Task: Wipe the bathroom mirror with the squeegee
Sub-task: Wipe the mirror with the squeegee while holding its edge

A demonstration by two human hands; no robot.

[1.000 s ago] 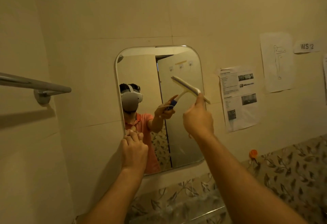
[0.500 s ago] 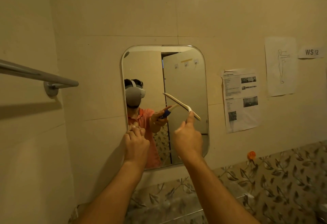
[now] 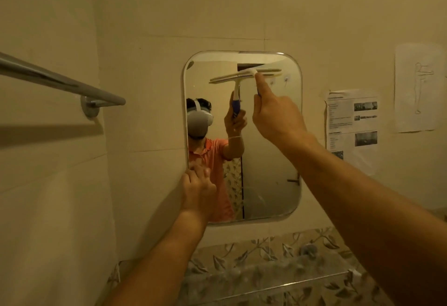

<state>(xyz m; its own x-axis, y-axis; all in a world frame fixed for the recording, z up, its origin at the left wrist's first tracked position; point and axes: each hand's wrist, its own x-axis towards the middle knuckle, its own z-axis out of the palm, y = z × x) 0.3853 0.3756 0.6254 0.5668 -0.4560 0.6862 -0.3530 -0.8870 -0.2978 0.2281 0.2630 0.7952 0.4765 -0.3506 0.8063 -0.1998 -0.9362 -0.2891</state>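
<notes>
Two hands are raised to a wall mirror (image 3: 271, 172). The squeegee (image 3: 268, 71) is held near the mirror's top edge, just above the right hand (image 3: 275, 117) — its blade lies level, left to right, on the glass. Its handle is gripped by curled fingers, the index finger laid along the neck. The left hand (image 3: 197, 189) is curled on the mirror's lower left edge — a downward pull seems called for.
</notes>
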